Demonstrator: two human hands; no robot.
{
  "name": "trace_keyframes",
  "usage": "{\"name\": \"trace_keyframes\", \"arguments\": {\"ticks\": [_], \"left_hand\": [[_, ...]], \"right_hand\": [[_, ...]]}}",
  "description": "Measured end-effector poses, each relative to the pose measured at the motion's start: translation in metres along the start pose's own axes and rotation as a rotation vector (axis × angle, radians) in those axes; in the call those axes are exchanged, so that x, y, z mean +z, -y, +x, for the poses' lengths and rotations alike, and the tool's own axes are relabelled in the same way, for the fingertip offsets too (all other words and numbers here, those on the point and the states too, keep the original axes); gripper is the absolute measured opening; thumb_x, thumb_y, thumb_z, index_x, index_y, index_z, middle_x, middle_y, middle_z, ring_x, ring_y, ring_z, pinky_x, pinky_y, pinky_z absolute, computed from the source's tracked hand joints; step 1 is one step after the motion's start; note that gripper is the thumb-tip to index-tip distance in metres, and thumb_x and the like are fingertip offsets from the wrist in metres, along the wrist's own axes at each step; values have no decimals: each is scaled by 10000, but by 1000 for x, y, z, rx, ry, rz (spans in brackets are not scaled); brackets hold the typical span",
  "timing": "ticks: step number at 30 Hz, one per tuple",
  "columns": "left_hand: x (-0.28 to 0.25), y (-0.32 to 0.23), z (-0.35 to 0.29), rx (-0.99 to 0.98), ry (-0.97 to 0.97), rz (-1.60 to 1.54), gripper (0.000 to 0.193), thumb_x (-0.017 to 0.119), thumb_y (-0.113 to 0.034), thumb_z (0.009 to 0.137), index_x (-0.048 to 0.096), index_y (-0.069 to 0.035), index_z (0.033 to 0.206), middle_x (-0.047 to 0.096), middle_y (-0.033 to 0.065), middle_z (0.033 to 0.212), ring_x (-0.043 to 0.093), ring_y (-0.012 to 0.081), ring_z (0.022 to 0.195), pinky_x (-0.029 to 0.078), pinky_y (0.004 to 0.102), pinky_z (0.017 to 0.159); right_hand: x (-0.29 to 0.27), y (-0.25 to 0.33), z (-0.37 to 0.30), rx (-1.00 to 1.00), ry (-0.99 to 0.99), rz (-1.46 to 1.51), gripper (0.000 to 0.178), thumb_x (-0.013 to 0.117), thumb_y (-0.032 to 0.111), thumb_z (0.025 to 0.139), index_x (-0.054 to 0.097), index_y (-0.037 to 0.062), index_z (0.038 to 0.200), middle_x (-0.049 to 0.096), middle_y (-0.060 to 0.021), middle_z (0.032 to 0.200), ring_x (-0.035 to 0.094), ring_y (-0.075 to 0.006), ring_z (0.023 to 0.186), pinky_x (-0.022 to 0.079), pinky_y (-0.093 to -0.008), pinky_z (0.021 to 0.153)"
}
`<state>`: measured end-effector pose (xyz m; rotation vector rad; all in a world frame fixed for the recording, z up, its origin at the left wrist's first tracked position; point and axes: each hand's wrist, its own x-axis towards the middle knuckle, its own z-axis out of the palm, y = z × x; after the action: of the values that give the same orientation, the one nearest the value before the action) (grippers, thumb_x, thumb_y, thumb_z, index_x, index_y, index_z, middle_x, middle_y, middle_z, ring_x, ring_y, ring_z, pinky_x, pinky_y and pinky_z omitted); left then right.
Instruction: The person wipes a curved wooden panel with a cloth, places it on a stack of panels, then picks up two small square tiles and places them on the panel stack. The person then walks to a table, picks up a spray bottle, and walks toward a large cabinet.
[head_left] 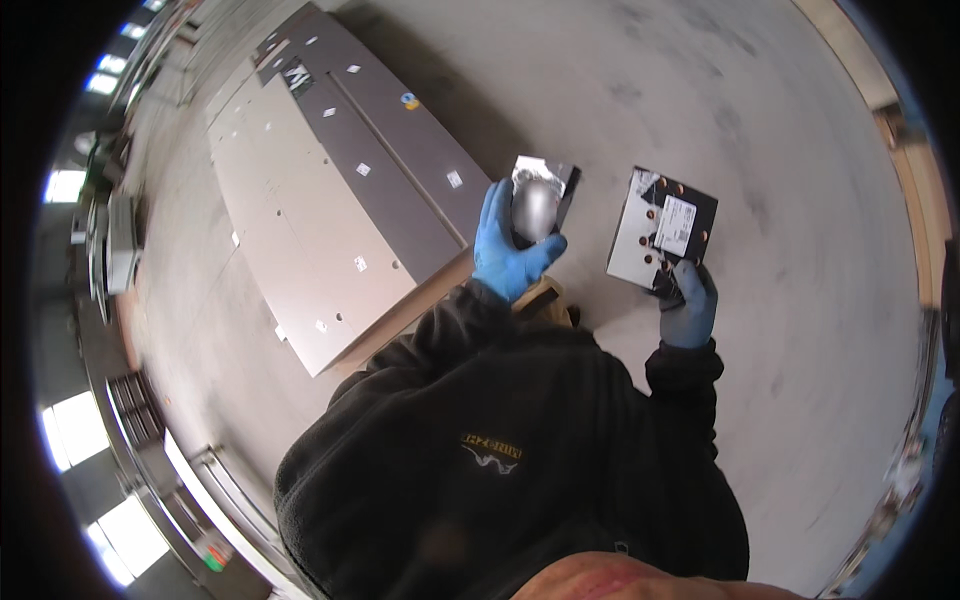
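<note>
Black-and-white box: held in the air to the right of the two-tone panel stack; broad printed face upward, orange-brown dots and a white label showing.
Right hand: blue-gloved, clamped on the box at its lower right corner; a digit laps over the printed face, the others hidden beneath.
Left hand: blue-gloved, closed around a glossy silver item, fingers along its left side, thumb at its lower right; held just off the right edge of the panel stack and apart from the box.
Box handling: judged light and fairly stiff, probably card; faces may slide under a smooth glove and corners may dent, so opposite side edges offer the surest hold.
Silver item handling: its shine suggests a slippery surface; weight cannot be told. Best taken by its edges.
Sleeves: black fleece jacket, below the panel stack's near end.
Panel stack: beige and grey-brown surfaces with small white stickers, lying on a grey floor.
Windows: bright, beyond the panel stack's left side.
</note>
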<state>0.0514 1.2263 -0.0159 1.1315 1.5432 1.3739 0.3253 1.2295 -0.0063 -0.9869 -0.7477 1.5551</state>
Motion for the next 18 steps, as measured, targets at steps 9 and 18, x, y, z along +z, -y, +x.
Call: {"name": "trace_keyframes", "arguments": {"ticks": [9,18], "left_hand": [[88,6,219,-19,-285,263,919,824,-339,668,476,43,1428,565,188,1292,592,394,1184,490,449,1018],[66,9,527,66,-440,434,919,836,-324,682,473,38,1445,529,185,1335,540,364,1242,461,435,1058]], "right_hand": [[-14,63,266,58,58,-129,364,590,210,1020,636,-35,1286,723,-103,1158,733,-204,943,604,-350,737],[72,104,576,140,43,-334,408,619,291,1020,625,-4,1303,728,-88,1154,739,-191,945,614,-339,748]]}}
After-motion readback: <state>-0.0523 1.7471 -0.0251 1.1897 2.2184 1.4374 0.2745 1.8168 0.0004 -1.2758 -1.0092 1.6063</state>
